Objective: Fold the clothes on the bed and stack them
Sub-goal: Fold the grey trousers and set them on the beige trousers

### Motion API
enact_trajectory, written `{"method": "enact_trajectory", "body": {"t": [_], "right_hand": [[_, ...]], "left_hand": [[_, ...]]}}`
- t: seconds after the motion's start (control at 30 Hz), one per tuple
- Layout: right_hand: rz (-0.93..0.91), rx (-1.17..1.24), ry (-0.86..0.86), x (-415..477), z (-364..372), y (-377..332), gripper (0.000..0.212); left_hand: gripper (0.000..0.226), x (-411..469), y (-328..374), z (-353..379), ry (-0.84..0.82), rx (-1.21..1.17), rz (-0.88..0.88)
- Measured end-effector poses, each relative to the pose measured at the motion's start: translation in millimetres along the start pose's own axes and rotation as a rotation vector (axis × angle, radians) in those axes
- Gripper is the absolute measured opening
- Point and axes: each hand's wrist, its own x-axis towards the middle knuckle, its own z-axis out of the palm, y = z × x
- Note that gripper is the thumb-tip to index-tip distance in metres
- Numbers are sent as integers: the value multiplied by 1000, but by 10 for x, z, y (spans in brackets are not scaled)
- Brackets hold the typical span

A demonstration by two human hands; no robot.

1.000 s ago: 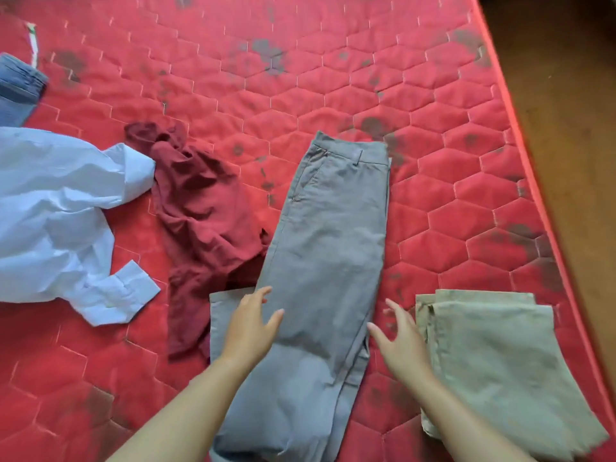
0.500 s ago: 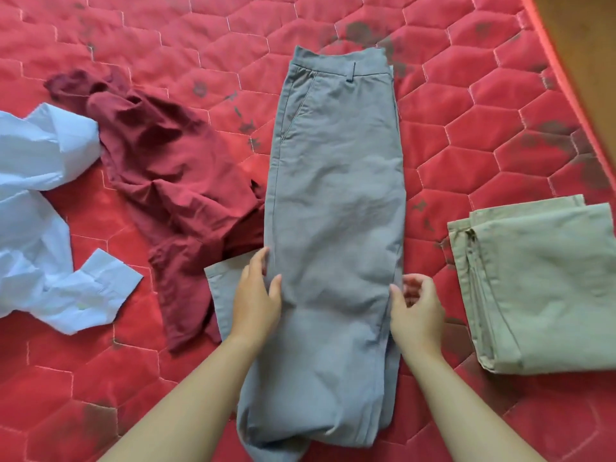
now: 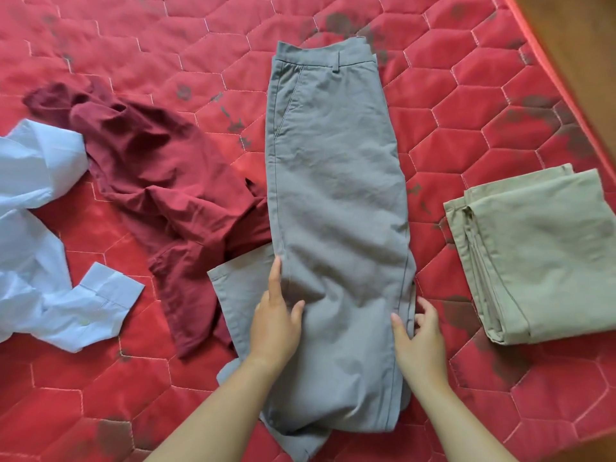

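Covering nearly the whole view, the red quilted mattress (image 3: 466, 111), stitched in hexagons and blotched dark, carries every garment; a strip of brown wooden floor (image 3: 593, 45) shows past its right edge.

Lengthwise down the middle lie the grey cotton trousers (image 3: 333, 195). They are folded leg over leg, with the waistband at the far end and the hems bunched near the person. One leg end pokes out to the left. They look like medium-weight woven cloth: soft, limp, light, and unlikely to slide on the quilting. Lifted by a single point, they would probably sag and lose the fold. A sound hold would be both long edges at about mid-length, or a hand at each hem corner to bring the hems up to the waistband.

To the left sprawls the crumpled pale blue long-sleeved shirt (image 3: 33, 245), cut off by the frame. Between it and the trousers lies the rumpled maroon shirt (image 3: 160, 181), whose right edge meets the trousers' left side. On the right, apart from them, sit the folded khaki trousers (image 3: 550, 261), apparently the start of the stack.

The left hand (image 3: 275, 328) lies flat, fingers straight, on the trousers' left edge. The right hand (image 3: 421, 338) has its thumb on top of the right seam and its fingers curled at the edge, seemingly pinching it.
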Motion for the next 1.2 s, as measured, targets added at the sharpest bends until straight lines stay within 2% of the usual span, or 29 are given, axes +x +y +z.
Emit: {"method": "enact_trajectory", "body": {"t": [0.1,0.27,0.37,0.47,0.57,0.63,0.73,0.8,0.93,1.03,1.2], "right_hand": [[7,38,29,-97,-13,29,58],[1,-3,-83,-281,-141,23,43],[-114,84,-1,-361,-408,-139,35],[-265,212,145,-415,-841,-457,32],[-371,250,191,-452,-1311,-851,27],[-425,309,200,-501,-1601,-1124,23],[-530,312,246,-533,-2016,-1474,16],[-588,302,231,-502,-2225,-1683,11],[-790,295,230,-465,-2490,-2031,12],[-860,385,236,-542,-2738,-2282,10],[-922,400,165,-676,-2968,-2395,11]], "left_hand": [[85,-48,-26,-32,-21,-32,29],[78,-329,56,-135,-67,-127,-43],[65,-459,324,-340,20,-205,115],[34,-499,733,-638,125,-197,320],[18,-557,1277,-955,173,-202,402],[24,-636,1632,-1191,174,-216,406],[55,-752,1995,-1519,96,-158,439],[65,-773,2157,-1682,71,-76,444],[45,-760,2456,-1945,238,-3,491],[27,-877,2694,-2156,322,43,584],[23,-1105,2945,-2233,375,-12,474]]}}
